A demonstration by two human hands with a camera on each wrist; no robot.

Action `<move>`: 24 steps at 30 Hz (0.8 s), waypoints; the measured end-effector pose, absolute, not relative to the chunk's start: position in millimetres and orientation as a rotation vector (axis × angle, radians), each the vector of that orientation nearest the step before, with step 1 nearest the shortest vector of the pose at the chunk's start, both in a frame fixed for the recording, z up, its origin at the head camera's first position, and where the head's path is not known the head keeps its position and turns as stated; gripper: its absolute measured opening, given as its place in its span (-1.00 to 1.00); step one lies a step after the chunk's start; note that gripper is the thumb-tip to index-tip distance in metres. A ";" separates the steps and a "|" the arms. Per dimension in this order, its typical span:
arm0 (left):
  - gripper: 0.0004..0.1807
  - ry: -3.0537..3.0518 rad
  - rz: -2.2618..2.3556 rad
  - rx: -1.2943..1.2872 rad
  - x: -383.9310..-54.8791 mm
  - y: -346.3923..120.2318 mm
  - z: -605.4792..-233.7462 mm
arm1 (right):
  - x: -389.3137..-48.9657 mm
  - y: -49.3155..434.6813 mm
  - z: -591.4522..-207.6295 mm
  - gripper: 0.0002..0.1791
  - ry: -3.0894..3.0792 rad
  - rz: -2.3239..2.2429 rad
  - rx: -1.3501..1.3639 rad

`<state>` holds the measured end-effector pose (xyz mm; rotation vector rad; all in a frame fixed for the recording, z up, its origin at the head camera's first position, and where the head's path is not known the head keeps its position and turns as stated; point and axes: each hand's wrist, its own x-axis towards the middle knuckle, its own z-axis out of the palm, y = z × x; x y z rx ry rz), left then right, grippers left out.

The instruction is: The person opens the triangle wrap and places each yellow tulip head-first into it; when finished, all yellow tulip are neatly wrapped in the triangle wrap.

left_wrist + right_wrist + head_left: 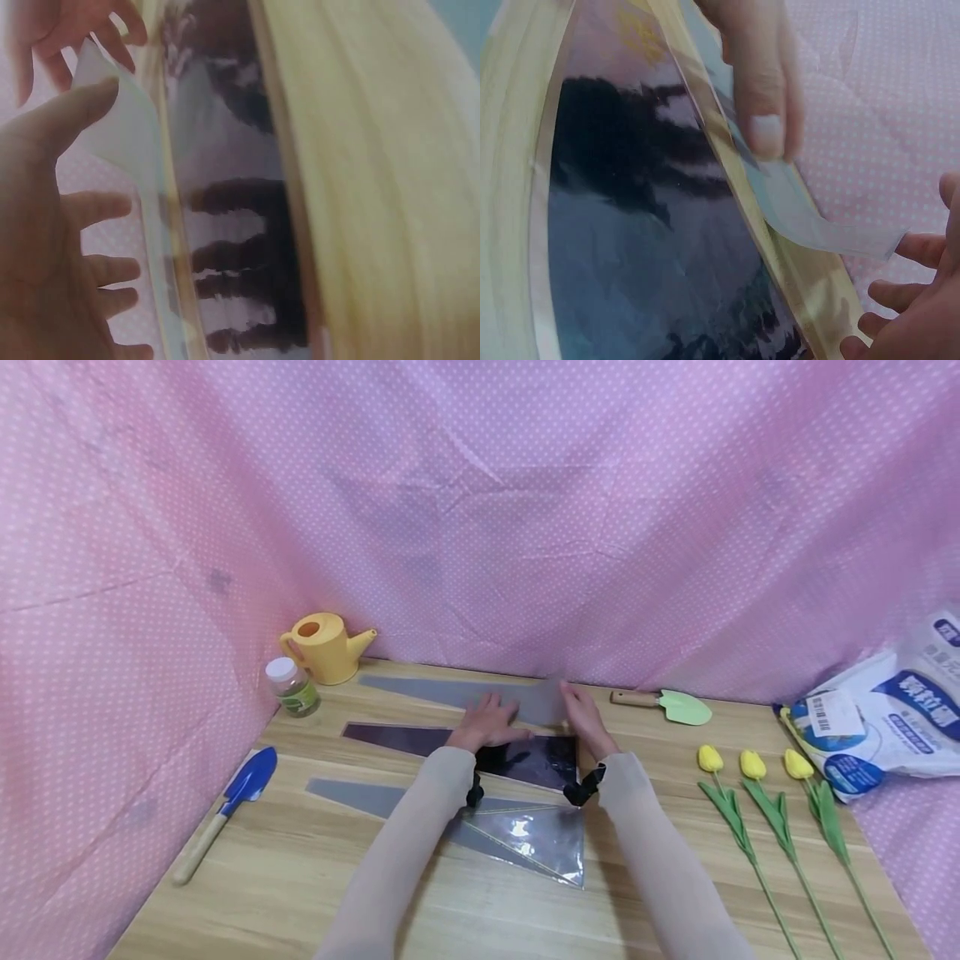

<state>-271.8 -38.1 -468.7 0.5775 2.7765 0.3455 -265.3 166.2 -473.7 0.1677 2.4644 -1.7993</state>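
Three long tapered plastic sleeves lie across the table, wide ends to the right. The far one is a frosted grey sleeve (pixel 450 692), its wide end curled up off the table. Over it spreads my left hand (pixel 486 723), fingers extended; the thumb overlaps the raised flap (pixel 124 124) in the left wrist view. At the flap's edge my right hand (pixel 588 720) touches with loosely extended fingertips (pixel 922 247). The dark purple sleeve (pixel 397 739) lies under my wrists, glossy with reflections. Nearest me is a grey sleeve with a clear front (pixel 525 839), partly behind my left forearm.
At the back left stand a yellow watering can (pixel 333 652) and a lidded jar (pixel 294 689). A blue trowel (pixel 251 777) lies left, a green trowel (pixel 684 707) back right. Three yellow tulips (pixel 753 766) lie right, beside a white printed bag (pixel 892 718). Pink dotted cloth (pixel 480 527) hangs behind.
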 end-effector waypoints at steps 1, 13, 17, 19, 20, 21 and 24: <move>-0.15 2.799 0.363 0.588 -273.3 -35.5 -469.2 | -265.5 165.7 -472.8 -0.32 2.454 -1.808 0.176; -0.42 2.610 1.609 0.176 -283.2 12.0 -473.8 | -265.9 153.8 -467.9 -0.32 2.316 -1.947 0.225; -0.51 2.583 1.683 0.111 -284.0 20.9 -475.5 | -265.7 152.5 -468.3 -0.33 2.247 -2.001 0.226; -0.53 2.596 1.680 0.109 -284.4 23.4 -476.8 | -264.6 152.1 -467.3 -0.32 2.212 -2.024 0.214; -0.53 2.594 1.684 0.111 -284.6 24.3 -477.2 | -264.3 152.3 -466.7 -0.31 2.188 -2.034 0.209; -0.54 2.595 1.684 0.114 -285.0 25.1 -477.7 | -264.0 152.5 -466.0 -0.29 2.162 -2.043 0.201; -0.53 2.594 1.675 0.117 -286.1 26.2 -477.7 | -263.7 153.4 -464.2 -0.24 2.114 -2.055 0.189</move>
